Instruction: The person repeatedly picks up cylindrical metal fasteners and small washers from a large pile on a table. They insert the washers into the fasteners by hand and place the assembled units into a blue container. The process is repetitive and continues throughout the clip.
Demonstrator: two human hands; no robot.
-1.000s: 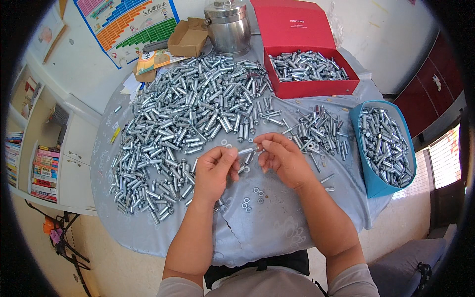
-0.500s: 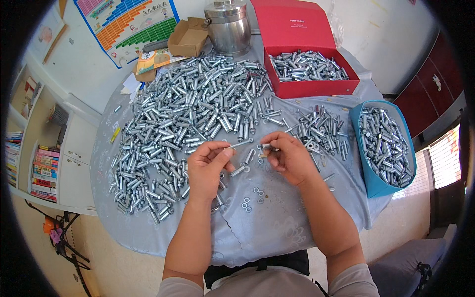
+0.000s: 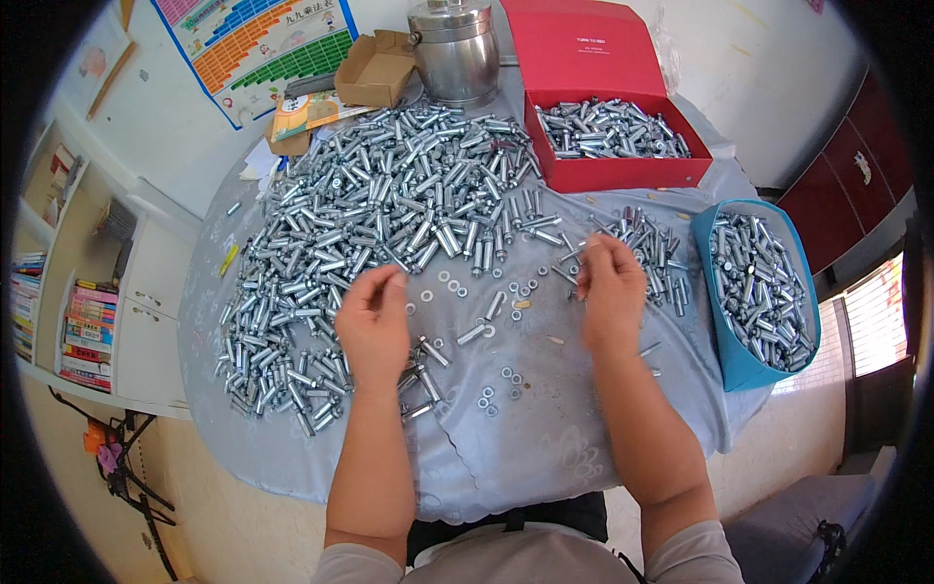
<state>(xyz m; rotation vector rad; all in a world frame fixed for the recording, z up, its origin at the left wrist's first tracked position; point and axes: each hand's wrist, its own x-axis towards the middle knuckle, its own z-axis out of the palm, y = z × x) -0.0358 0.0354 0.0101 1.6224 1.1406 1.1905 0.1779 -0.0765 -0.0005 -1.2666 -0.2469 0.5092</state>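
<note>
A large heap of silvery metal expansion bolts [image 3: 389, 185] covers the left and middle of the table. At its lower edge is my left hand [image 3: 375, 316], thumb and fingers curled together; what they hold, if anything, is hidden. My right hand [image 3: 613, 297], slightly blurred, is over the near-left edge of a smaller bolt pile [image 3: 647, 243]. Its fingers are drawn together, and I cannot make out anything in them. Between the hands lie loose washers [image 3: 454, 286], a few metal sleeves [image 3: 472, 335] and several nuts [image 3: 512, 380].
A red box [image 3: 623, 175] of bolts stands at the back right, its lid raised. A blue fabric bin [image 3: 725, 336] holds more bolts at the right edge. Behind the heap are a steel pot [image 3: 455, 58] and a cardboard box [image 3: 375, 73]. A grey cloth [image 3: 525, 448] covers the table.
My hands have moved apart from the middle, the left toward the big heap and the right up to the small pile. The long thin rod seen in my left fingers no longer shows there.
</note>
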